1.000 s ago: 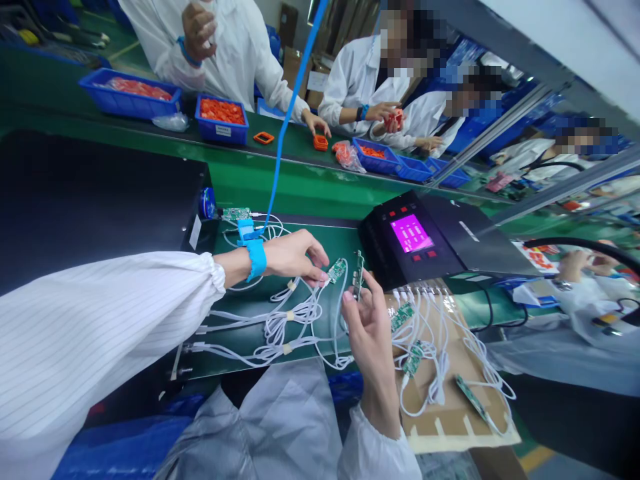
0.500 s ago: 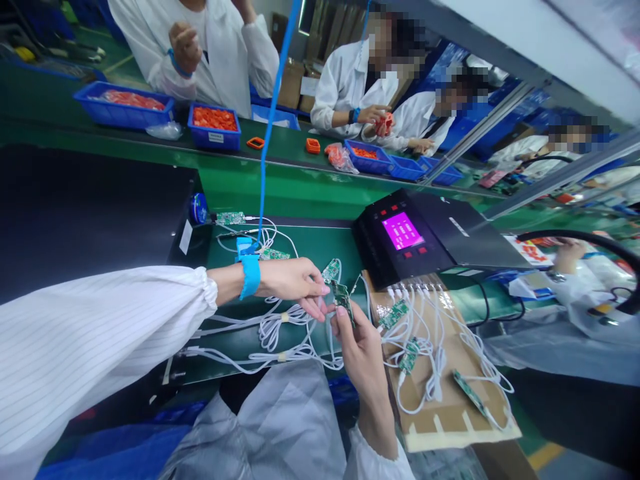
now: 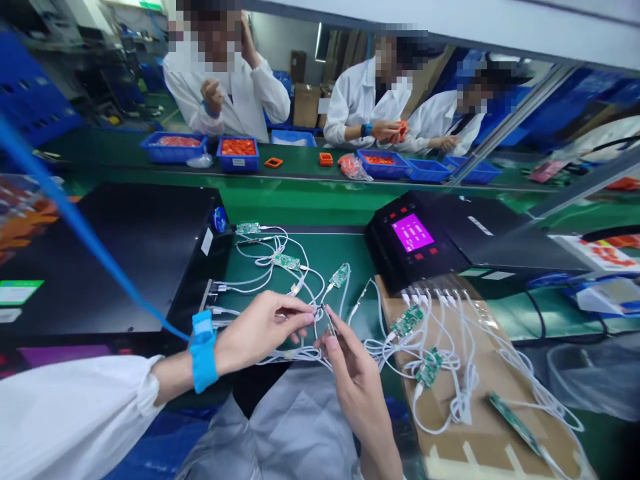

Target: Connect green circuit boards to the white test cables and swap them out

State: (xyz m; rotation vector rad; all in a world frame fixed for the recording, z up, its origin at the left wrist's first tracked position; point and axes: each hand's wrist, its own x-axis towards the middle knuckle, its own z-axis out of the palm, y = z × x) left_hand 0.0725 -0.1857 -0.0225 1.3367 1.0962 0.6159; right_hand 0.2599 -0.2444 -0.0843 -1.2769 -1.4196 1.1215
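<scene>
Near the middle of the view, my right hand (image 3: 357, 370) grips a small circuit board (image 3: 331, 327) between thumb and fingers, its thin edge turned toward me. My left hand (image 3: 273, 327), with a blue wrist strap (image 3: 203, 353), is pinched closed at the upper end of that board. What sits between the left fingertips is too small to make out. Just beyond my hands lies a green circuit board (image 3: 339, 275) with a white cable plugged into it. Another green board (image 3: 287, 261) rests farther left among looped white cables (image 3: 270, 283).
A black box (image 3: 145, 260) stands left; a black device with a lit purple screen (image 3: 413, 232) stands right. Wired boards, such as one green board (image 3: 407, 321), lie on cardboard (image 3: 460, 437). Across the bench, people in white coats sit behind a blue bin (image 3: 238, 155) of orange parts.
My left hand has drawn back and now pinches at the board's end; its fingers were looser before. The board has turned from face-on to edge-on. The camera view has shifted and levelled.
</scene>
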